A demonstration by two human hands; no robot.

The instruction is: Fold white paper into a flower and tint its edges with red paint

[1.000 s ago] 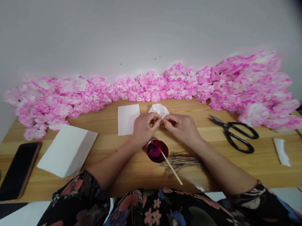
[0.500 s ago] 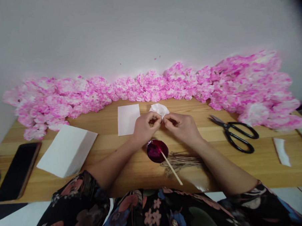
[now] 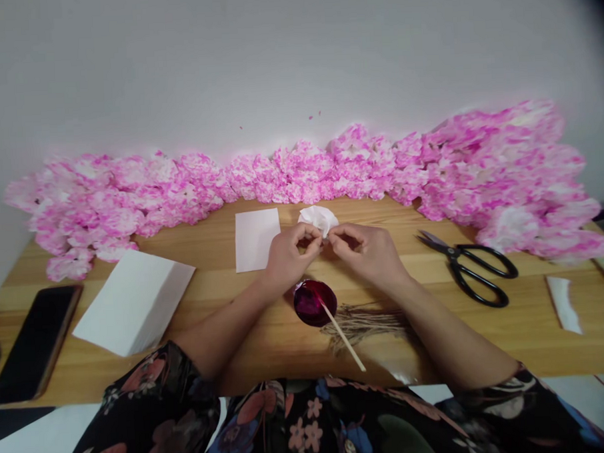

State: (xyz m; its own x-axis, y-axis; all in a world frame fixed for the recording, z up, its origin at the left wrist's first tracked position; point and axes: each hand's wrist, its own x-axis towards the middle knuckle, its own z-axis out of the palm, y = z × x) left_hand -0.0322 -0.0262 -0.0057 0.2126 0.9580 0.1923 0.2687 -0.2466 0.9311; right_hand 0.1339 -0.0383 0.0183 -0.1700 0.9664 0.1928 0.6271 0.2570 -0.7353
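White and ruffled, the tissue flower (image 3: 320, 220) sat on the wooden table (image 3: 219, 283), its head at twelve o'clock from our fingertips. Our left hand (image 3: 286, 259) and right hand (image 3: 368, 253) both pinched its base, equally near. A red cup (image 3: 314, 302) lay at six o'clock and scissors (image 3: 466, 267) at three.

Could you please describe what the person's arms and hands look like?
The left hand and right hand are bare, without gloves; no rings, watch or bracelet can be made out. The forearms are uncovered to about the elbow, where loose sleeves begin: black fabric printed with pink, orange, blue and green flowers.
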